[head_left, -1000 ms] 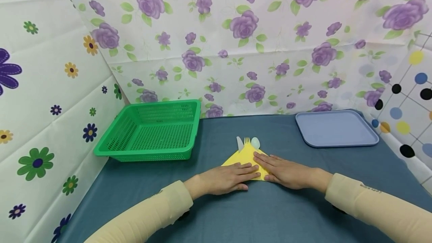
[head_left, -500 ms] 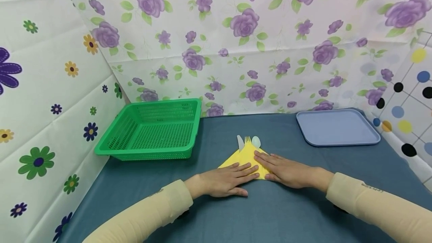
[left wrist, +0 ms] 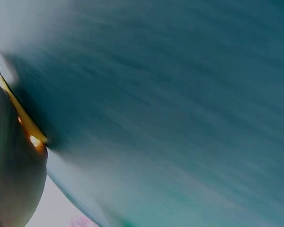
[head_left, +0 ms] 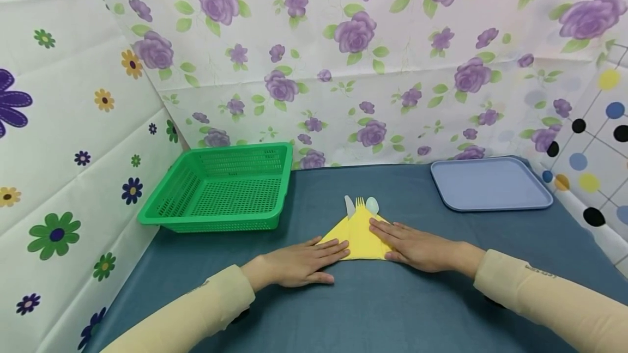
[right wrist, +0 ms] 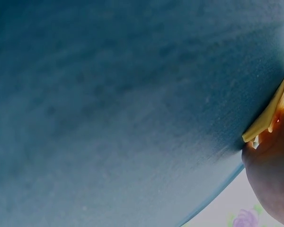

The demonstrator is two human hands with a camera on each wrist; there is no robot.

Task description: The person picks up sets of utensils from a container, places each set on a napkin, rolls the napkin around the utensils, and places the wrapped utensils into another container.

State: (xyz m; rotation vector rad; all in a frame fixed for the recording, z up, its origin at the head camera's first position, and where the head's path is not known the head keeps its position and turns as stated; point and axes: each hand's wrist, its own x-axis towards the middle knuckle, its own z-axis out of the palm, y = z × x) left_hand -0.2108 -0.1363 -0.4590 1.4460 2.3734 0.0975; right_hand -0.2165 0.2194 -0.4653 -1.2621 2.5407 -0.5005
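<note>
A yellow napkin point(head_left: 362, 238), folded to a triangle, lies on the blue-covered table in the head view. From its top stick out a pale knife point(head_left: 349, 206), a yellow fork point(head_left: 360, 202) and a pale spoon point(head_left: 372, 205); their lower parts are hidden in the folds. My left hand point(head_left: 301, 264) rests flat with straight fingers on the napkin's left corner. On the right side, my right hand point(head_left: 419, 247) lies with its extended fingers over the napkin's edge. Both wrist views show a strip of the napkin point(left wrist: 23, 116) under the hand.
A green perforated basket point(head_left: 211, 221) stands at the back left with nothing in it. At the back right lies a blue-grey tray point(head_left: 490, 184). Flower-printed cloth point(head_left: 314, 70) hangs behind the table and along its left side.
My left hand has slid left across the napkin, from its middle to its left corner, uncovering the front. My right hand has stayed on the right side.
</note>
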